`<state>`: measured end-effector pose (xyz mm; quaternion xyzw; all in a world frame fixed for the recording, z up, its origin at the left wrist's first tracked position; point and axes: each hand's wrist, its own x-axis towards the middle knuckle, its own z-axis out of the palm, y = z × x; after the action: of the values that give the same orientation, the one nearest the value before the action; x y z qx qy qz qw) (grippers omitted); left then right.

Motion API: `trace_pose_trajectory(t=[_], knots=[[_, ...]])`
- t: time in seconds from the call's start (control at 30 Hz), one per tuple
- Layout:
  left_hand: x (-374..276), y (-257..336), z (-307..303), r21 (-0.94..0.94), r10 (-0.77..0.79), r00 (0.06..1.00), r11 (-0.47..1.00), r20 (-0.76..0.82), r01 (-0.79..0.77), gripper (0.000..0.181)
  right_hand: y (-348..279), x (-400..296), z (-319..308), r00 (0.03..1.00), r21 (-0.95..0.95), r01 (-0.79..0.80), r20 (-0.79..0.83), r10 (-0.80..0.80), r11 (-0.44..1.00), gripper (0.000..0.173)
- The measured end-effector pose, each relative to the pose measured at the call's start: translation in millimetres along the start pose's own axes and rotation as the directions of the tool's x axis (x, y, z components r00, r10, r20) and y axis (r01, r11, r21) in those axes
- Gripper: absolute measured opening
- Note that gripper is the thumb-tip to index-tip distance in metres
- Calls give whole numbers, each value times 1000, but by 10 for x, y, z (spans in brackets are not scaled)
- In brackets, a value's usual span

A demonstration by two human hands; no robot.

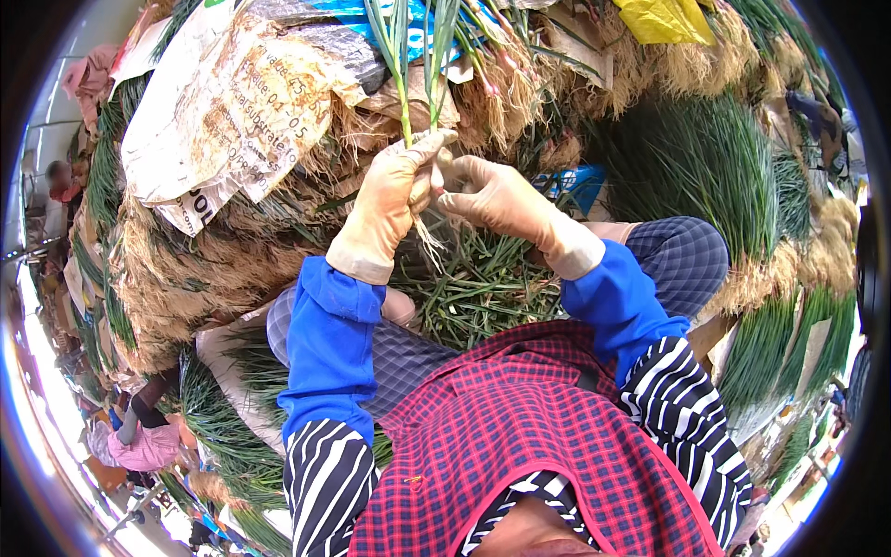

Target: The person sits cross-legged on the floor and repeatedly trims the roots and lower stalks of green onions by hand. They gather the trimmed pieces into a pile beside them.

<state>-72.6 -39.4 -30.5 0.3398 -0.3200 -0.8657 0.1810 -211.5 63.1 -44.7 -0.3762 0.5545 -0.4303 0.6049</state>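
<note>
Gloved in pale rubber, my left hand grips a couple of spring onions, green leaves pointing away from me. Pale roots hang below that fist. My right hand, in a matching glove, has its thumb and fingertips at a reddish-white bulb beside the left fingers. The fingers partly hide the bulb. Between my bent legs lies a heap of cut green leaves and trimmings, below both hands.
Stacked onions with thick tan roots rise ahead and left, under a dirty printed sack. Upright green bundles stand at right. A yellow plastic piece lies on the far stack. Another person in pink is at the lower left.
</note>
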Motion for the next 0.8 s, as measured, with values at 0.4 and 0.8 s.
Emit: trace_pose_trajectory(t=[0.4,0.8], knots=[[-136,2,102,-2,65,980,998,-187,-66,26,546,255,-1147,951,-242,-113,-306,34,964,21],[-150,-172,164,-62,-44,974,998,-223,31,21,189,607,191,864,165,410,-385,-324,897,19]])
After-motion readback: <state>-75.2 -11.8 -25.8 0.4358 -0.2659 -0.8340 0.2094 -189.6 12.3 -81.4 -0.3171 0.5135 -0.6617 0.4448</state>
